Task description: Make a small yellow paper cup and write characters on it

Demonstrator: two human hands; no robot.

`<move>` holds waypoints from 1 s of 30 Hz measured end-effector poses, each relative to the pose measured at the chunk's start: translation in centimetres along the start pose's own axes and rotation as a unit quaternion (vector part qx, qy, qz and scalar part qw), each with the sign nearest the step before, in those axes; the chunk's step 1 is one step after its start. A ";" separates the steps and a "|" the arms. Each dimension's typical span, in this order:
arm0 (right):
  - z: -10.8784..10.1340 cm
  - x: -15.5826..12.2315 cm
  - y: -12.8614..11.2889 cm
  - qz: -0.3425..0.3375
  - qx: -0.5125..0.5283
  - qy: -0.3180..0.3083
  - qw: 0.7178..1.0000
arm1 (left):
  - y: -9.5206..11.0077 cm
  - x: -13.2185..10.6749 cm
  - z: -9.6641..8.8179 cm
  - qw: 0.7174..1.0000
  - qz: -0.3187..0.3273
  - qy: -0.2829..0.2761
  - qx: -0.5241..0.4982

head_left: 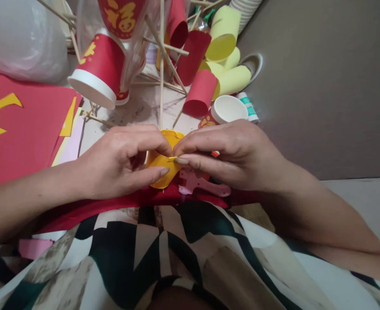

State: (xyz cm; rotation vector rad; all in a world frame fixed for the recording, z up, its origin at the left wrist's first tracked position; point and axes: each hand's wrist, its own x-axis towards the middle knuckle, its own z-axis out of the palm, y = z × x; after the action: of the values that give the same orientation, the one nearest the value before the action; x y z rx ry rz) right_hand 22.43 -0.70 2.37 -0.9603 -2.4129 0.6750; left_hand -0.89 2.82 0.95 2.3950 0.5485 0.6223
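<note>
A rounded piece of orange-yellow paper (160,175) is between my hands, low in the middle of the head view. My left hand (122,159) curls around its left side, thumb on the front and fingers at the top. From the right, my right hand (225,153) pinches a narrow yellow strip (172,159) between thumb and forefinger, against the front of the paper. The fingertips of both hands almost meet there. Just below my right hand lies a small pink tool (203,184) shaped like a glue gun.
Red paper cups (104,64) with gold print hang among wooden sticks (162,86) at the back. Red paper tubes (200,92) and yellow tubes (224,32) stand behind my right hand, near a white-rimmed cup (230,110). Red sheets (25,125) with yellow offcuts lie left.
</note>
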 end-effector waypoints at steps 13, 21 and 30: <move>0.3 -0.4 0.7 0.031 0.040 0.054 0.997 | -1.0 0.5 -0.6 0.987 -0.083 -0.055 -0.128; -0.2 -5.8 -0.4 0.107 -0.119 0.107 0.981 | -0.3 0.1 -0.3 0.988 -0.117 -0.002 -0.099; 4.3 -11.4 0.9 0.221 -0.262 -0.004 0.939 | -0.6 -0.1 0.6 0.986 -0.138 0.073 -0.064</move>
State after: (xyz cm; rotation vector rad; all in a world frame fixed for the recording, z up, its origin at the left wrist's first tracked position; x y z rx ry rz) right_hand 27.88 -9.51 -4.06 -1.7499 -2.4471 0.1569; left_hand -0.83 2.97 0.08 2.1151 0.8588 0.6902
